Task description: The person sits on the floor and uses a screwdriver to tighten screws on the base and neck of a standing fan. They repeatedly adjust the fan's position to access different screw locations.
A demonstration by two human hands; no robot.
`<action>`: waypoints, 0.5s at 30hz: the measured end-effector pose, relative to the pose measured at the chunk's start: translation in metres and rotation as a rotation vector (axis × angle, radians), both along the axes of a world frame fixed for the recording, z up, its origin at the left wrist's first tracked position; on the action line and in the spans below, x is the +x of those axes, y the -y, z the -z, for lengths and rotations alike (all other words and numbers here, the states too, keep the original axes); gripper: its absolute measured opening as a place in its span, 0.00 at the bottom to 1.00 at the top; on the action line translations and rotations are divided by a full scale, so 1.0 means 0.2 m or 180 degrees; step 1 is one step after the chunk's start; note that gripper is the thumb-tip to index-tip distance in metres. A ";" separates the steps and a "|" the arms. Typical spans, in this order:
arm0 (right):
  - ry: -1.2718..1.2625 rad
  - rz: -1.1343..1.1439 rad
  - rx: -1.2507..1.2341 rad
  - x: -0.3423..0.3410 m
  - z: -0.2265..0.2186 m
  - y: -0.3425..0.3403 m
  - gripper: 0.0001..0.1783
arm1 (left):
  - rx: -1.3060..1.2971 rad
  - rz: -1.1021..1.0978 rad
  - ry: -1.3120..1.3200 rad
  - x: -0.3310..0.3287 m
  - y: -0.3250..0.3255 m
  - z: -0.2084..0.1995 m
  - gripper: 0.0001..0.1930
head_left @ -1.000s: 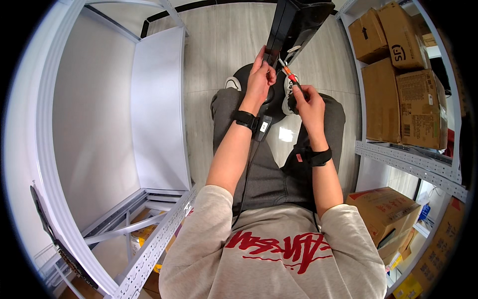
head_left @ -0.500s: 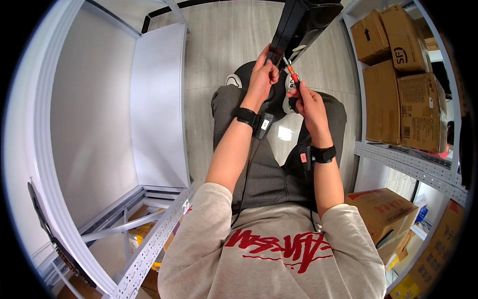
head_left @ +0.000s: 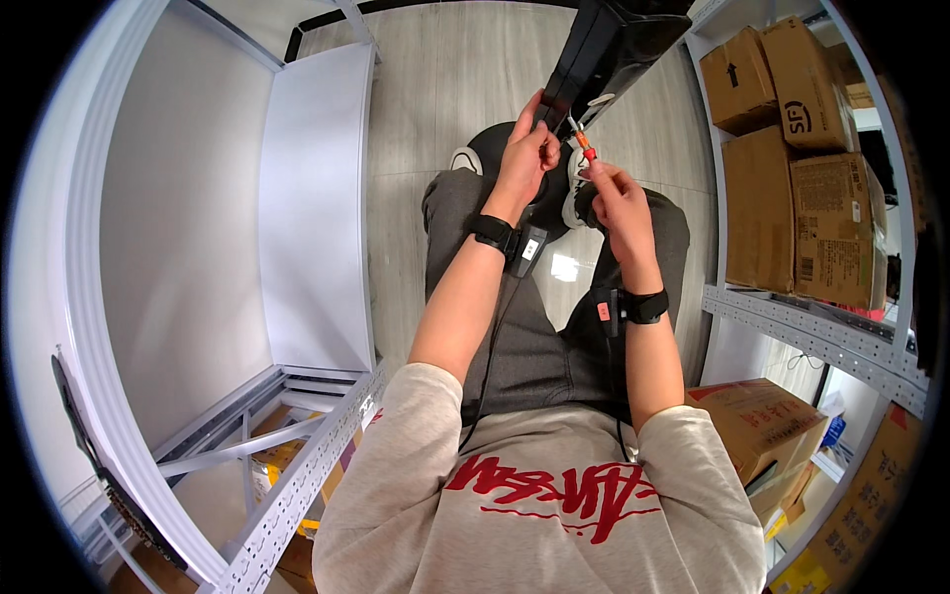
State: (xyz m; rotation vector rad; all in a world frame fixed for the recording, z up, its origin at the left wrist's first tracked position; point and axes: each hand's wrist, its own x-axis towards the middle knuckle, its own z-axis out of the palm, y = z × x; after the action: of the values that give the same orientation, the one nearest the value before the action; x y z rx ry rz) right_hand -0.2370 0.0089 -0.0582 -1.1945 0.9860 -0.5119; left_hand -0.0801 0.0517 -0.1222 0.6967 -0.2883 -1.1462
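Note:
A tall, glossy black casing (head_left: 609, 59) leans at a slant in front of me, above a round black base (head_left: 492, 141) on the floor between my feet. My left hand (head_left: 526, 166) grips the casing's lower left edge, its index finger stretched along the side and the other fingers curled. Pinched in my right hand (head_left: 620, 203) is a slim screwdriver (head_left: 584, 144) with a red and orange body. Its metal tip points up at the casing's lower end; whether it touches is too small to tell. The fingers cover the rear of its handle.
On the right, a metal rack (head_left: 821, 332) holds several cardboard boxes (head_left: 760, 203), with another box (head_left: 762, 421) lower down. A white shelf panel (head_left: 317, 208) and a perforated metal post (head_left: 297, 495) flank my left side. Wrist straps with small devices sit on both forearms.
The casing appears slightly farther right and lower. My right hand has closed farther over the screwdriver's handle, hiding its dark rear part. The left hand keeps its grip.

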 end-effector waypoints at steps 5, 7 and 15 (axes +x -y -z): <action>-0.1274 0.0180 -0.3789 0.02 0.02 -0.04 0.14 | -0.0019 -0.0011 -0.0075 -0.01 0.00 -0.01 0.25; -0.0307 -0.0215 -0.1002 -0.01 0.00 0.01 0.16 | -0.0023 -0.0012 -0.0053 0.00 0.00 0.00 0.25; -0.1323 0.0154 -0.3598 0.02 -0.03 -0.06 0.15 | 0.0031 0.0048 -0.0002 0.00 -0.01 -0.02 0.26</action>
State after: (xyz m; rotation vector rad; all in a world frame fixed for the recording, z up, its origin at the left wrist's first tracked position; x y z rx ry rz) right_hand -0.2325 0.0212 -0.0523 -2.3559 1.0883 -0.9374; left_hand -0.0805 0.0532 -0.1191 0.7039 -0.2880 -1.1629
